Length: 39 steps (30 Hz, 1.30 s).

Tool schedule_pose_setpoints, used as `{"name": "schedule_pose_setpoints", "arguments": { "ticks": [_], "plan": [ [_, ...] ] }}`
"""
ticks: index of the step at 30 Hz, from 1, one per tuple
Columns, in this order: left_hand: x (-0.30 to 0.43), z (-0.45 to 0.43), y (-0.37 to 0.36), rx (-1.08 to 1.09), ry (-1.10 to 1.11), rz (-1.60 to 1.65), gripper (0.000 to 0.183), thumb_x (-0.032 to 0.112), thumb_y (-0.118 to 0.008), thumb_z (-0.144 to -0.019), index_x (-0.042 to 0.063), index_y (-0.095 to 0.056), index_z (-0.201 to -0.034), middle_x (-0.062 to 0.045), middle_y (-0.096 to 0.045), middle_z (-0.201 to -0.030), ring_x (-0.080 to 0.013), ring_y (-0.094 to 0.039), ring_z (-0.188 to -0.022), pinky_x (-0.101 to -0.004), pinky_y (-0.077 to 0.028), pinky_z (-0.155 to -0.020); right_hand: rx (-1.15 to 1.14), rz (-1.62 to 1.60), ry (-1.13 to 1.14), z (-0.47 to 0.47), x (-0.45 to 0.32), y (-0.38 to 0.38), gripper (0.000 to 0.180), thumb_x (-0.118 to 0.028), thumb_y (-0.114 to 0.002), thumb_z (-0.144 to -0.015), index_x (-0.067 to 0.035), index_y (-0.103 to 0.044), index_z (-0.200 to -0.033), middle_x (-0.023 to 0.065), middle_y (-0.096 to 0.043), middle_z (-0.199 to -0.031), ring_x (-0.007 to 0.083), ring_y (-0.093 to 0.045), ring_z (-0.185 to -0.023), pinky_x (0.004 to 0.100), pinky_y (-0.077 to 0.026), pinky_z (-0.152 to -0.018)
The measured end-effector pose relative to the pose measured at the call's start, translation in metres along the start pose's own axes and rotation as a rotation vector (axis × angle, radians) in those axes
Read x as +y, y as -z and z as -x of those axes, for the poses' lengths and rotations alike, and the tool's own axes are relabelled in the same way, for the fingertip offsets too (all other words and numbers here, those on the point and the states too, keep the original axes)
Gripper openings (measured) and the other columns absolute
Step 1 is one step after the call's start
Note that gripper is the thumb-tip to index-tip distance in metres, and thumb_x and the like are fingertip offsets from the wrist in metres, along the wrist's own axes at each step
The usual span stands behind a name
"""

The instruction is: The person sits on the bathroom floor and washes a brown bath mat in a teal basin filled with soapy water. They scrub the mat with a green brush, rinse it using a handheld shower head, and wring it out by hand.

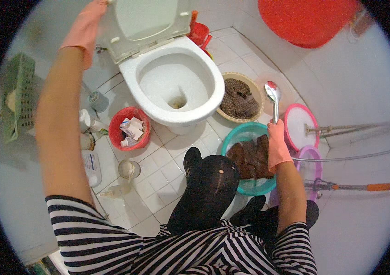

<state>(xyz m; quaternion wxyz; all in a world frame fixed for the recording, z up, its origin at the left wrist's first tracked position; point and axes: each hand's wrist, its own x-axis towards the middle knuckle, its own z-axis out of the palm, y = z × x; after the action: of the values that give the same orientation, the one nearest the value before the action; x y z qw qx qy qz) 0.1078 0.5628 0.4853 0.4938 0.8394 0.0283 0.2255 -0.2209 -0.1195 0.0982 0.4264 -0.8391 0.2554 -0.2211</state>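
Note:
My right hand [279, 144], in a pink rubber glove, grips the handle of a chrome shower head [272, 91]. It is held over a teal basin [227, 137] with brown cloth [245, 158] in it. At the top left, my left hand [86, 32] wears a matching glove and is by the edge of the raised toilet seat [119, 51]. Its fingers run out of the picture, so their hold is unclear. Between my arms stands a white toilet bowl [215, 92], with a brownish patch at its drain.
A cream basin [260, 89] of patterned cloth sits right of the toilet. To the left are a red waste bin [112, 135], a glass jar [129, 169] and a green wall basket [19, 99]. Along the right run a pink-rimmed basin [298, 127], a metal hose [349, 157] and a pole [379, 187].

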Motion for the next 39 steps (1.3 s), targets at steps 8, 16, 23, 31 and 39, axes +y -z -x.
{"name": "schedule_pose_setpoints", "arguments": {
  "ticks": [8, 16, 23, 31, 39],
  "plan": [
    [-0.037, -0.059, 0.014, 0.128, 0.049, 0.022, 0.068, 0.059, -0.057, -0.099, 0.003, -0.065, -0.135, -0.017, -0.070, -0.124, -0.0347, -0.066, -0.108, -0.0457, -0.051, -0.093, 0.051, -0.039, -0.224, 0.015, 0.032, -0.001, 0.016, -0.001, -0.067, -0.083, -0.003, -0.063, -0.098, 0.0063, -0.061, -0.075, 0.0174, -0.059, -0.062, 0.0343, -0.047, -0.054],
    [-0.073, -0.035, -0.009, 0.202, -0.075, -0.336, 0.073, 0.049, -0.066, -0.093, -0.006, -0.057, -0.140, -0.025, -0.067, -0.131, -0.0337, -0.066, -0.116, -0.0423, -0.048, -0.103, 0.058, 0.002, -0.108, -0.043, 0.029, -0.053, 0.031, -0.003, -0.067, -0.083, 0.002, -0.064, -0.113, 0.0160, -0.068, -0.091, 0.0298, -0.067, -0.086, 0.0421, -0.053, -0.079],
    [-0.084, 0.008, -0.014, 0.225, -0.182, -0.235, 0.068, 0.041, -0.064, -0.098, -0.007, -0.053, -0.144, -0.025, -0.059, -0.143, -0.0354, -0.058, -0.132, -0.0409, -0.043, -0.111, -0.046, -0.097, -0.096, -0.061, -0.016, -0.128, 0.039, 0.006, -0.052, -0.087, 0.007, -0.059, -0.125, 0.0283, -0.069, -0.108, 0.0416, -0.068, -0.098, 0.0457, -0.053, -0.088],
    [-0.049, 0.194, -0.053, 0.060, -0.149, 0.076, 0.048, 0.025, -0.061, -0.105, 0.000, -0.054, -0.146, -0.016, -0.056, -0.149, -0.0267, -0.057, -0.133, -0.0389, -0.044, -0.112, -0.202, 0.330, -0.111, -0.109, 0.049, -0.150, 0.043, 0.005, -0.058, -0.090, 0.007, -0.053, -0.133, 0.0289, -0.067, -0.115, 0.0401, -0.066, -0.106, 0.0437, -0.054, -0.092],
    [-0.071, 0.347, -0.011, 0.015, 0.015, 0.040, 0.035, 0.010, -0.059, -0.106, 0.001, -0.061, -0.139, -0.011, -0.063, -0.142, -0.0210, -0.062, -0.124, -0.0363, -0.049, -0.107, -0.324, 0.616, -0.039, -0.114, 0.017, -0.174, 0.041, -0.002, -0.061, -0.094, 0.011, -0.047, -0.130, 0.0347, -0.068, -0.112, 0.0457, -0.068, -0.105, 0.0491, -0.057, -0.090]
  ]
}}
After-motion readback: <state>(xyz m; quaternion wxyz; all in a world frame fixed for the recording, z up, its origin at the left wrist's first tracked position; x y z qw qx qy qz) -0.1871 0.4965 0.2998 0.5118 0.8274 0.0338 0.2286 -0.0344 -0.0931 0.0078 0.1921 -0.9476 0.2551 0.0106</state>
